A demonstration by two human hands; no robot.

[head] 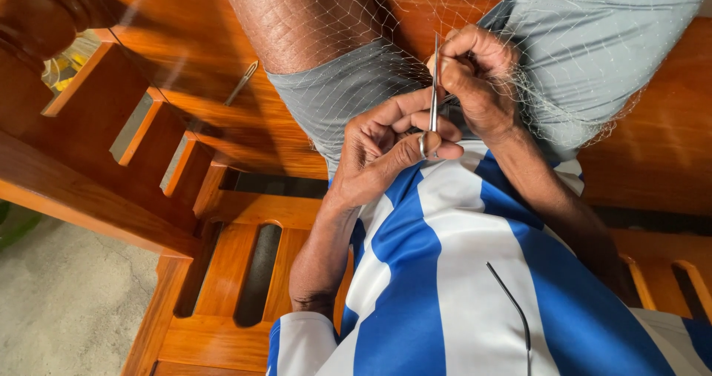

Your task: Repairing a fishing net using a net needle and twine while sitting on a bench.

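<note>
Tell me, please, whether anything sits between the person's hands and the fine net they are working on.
Nothing visible does. The left hand grips the thin metal tool directly, and the right hand pinches the net itself, which drapes over the grey shorts right under both hands.

You have no packages, labels, signs or screens in front of you here.
</note>
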